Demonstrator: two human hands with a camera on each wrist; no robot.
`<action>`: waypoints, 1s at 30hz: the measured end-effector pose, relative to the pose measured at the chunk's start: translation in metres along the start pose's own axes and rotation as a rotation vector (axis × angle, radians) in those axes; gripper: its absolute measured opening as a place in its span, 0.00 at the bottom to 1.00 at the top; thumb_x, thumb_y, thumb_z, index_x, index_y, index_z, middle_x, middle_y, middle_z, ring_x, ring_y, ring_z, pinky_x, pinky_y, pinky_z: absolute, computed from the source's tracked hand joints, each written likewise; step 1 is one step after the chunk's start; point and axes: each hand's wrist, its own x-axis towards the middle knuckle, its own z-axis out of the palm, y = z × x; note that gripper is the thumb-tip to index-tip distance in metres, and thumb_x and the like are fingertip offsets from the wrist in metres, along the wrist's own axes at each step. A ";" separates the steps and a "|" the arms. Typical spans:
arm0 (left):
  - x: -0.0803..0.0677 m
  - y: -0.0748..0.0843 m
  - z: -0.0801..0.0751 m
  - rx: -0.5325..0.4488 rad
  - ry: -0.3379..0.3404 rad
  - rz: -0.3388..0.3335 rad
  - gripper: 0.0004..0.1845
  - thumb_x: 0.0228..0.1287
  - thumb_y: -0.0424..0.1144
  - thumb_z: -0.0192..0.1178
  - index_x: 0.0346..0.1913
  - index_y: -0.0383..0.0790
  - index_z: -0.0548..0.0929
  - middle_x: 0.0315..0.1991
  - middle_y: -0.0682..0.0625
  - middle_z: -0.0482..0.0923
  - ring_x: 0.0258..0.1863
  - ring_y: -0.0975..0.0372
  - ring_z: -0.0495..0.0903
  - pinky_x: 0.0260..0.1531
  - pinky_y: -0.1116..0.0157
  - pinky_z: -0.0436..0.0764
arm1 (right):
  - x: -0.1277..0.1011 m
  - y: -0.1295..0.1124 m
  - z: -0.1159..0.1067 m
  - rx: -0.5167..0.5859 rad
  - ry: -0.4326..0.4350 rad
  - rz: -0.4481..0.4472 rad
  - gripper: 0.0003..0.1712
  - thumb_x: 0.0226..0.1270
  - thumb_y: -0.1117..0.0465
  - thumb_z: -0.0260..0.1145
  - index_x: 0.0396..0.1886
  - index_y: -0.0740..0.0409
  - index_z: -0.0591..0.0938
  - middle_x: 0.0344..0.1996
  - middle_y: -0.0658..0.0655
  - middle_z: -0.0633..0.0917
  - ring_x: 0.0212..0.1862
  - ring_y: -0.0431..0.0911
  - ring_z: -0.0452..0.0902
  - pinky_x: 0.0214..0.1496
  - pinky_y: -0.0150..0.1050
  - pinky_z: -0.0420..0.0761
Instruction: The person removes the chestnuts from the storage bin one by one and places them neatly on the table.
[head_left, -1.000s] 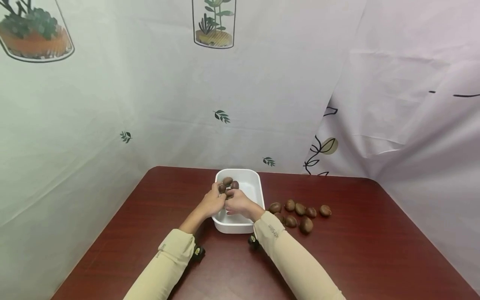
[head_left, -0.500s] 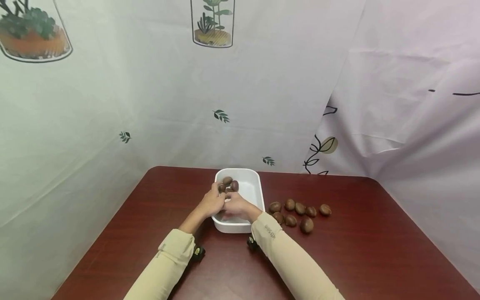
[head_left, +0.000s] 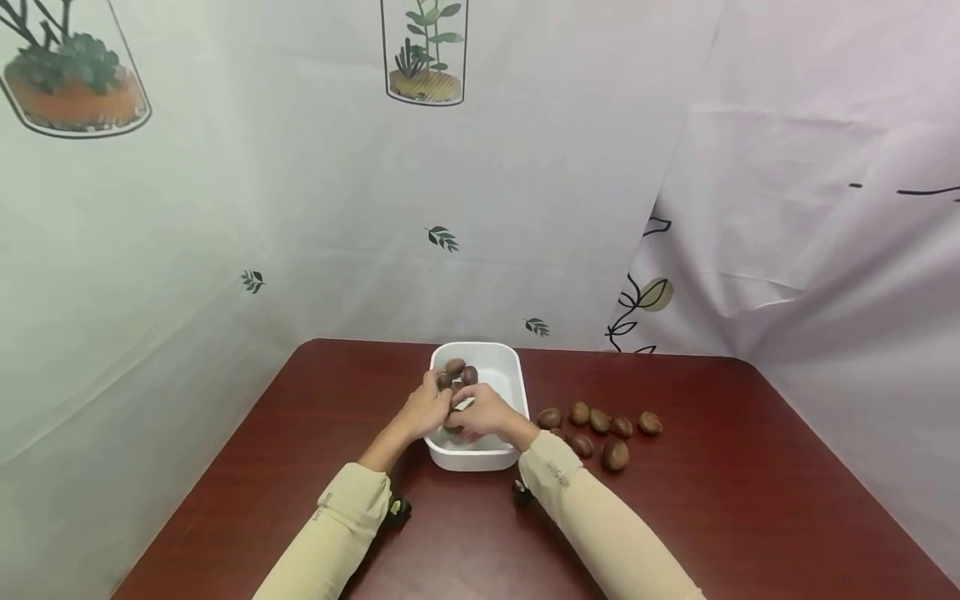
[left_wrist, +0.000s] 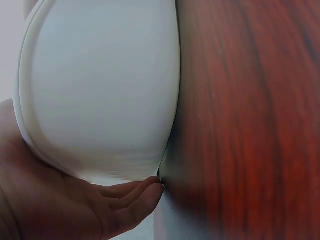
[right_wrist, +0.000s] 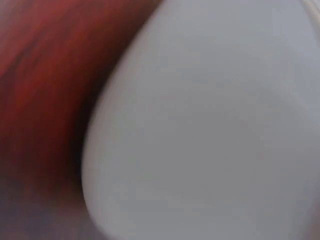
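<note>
Nearest the camera, two beige sleeves (head_left: 592, 533) reach forward over a dark red wood-grain table (head_left: 750, 517), whose polished top fills the lower part of the head view and has rounded far corners. Both hands meet over the near half of a white rectangular tub (head_left: 510, 367) standing at the middle of the table. The left hand (head_left: 424, 408) lies at the tub's left rim with its fingers curled by a brown chestnut (head_left: 452, 419) that sits between the two hands; the right hand (head_left: 486, 411) curls over the same spot, and whether either truly pinches it I cannot tell (the wrist views show only the tub's white wall (left_wrist: 100, 90) and blurred table). A few more chestnuts (head_left: 455, 367) lie in the tub's far left corner. To the right of the tub a loose cluster of chestnuts (head_left: 600, 421) rests on the bare wood. Behind the table hang pale curtains (head_left: 525, 167) printed with potted plants and small leaves.
</note>
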 end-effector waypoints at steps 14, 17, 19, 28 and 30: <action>0.001 0.001 0.002 -0.047 0.013 -0.013 0.30 0.73 0.40 0.44 0.73 0.30 0.55 0.67 0.29 0.66 0.62 0.43 0.72 0.56 0.47 0.73 | -0.068 0.006 -0.095 0.017 0.095 -0.058 0.20 0.65 0.62 0.70 0.52 0.69 0.80 0.37 0.62 0.88 0.34 0.55 0.86 0.26 0.41 0.83; 0.002 0.001 0.001 -0.039 0.011 -0.018 0.30 0.73 0.39 0.44 0.73 0.30 0.55 0.67 0.29 0.66 0.62 0.43 0.72 0.56 0.47 0.74 | -0.082 0.019 -0.114 0.007 0.136 -0.047 0.22 0.65 0.60 0.70 0.54 0.68 0.79 0.40 0.63 0.87 0.34 0.53 0.85 0.27 0.41 0.83; 0.002 0.002 0.001 -0.038 0.007 -0.021 0.30 0.74 0.40 0.44 0.74 0.31 0.55 0.67 0.29 0.66 0.62 0.43 0.72 0.56 0.47 0.74 | -0.090 0.028 -0.125 -0.006 0.160 -0.041 0.23 0.66 0.59 0.69 0.56 0.68 0.79 0.41 0.63 0.87 0.34 0.51 0.85 0.27 0.39 0.83; 0.004 -0.001 0.003 -0.052 0.006 -0.015 0.31 0.74 0.41 0.45 0.74 0.31 0.54 0.68 0.30 0.66 0.61 0.44 0.72 0.56 0.48 0.74 | -0.112 0.055 -0.148 0.052 0.189 0.029 0.24 0.66 0.60 0.69 0.56 0.70 0.77 0.36 0.57 0.88 0.30 0.45 0.83 0.23 0.36 0.81; 0.004 -0.001 0.004 -0.052 0.002 -0.018 0.31 0.75 0.42 0.44 0.74 0.32 0.54 0.68 0.31 0.65 0.62 0.45 0.72 0.56 0.48 0.74 | -0.113 0.060 -0.150 0.064 0.185 0.039 0.24 0.66 0.60 0.69 0.56 0.70 0.77 0.36 0.57 0.88 0.30 0.45 0.83 0.24 0.36 0.81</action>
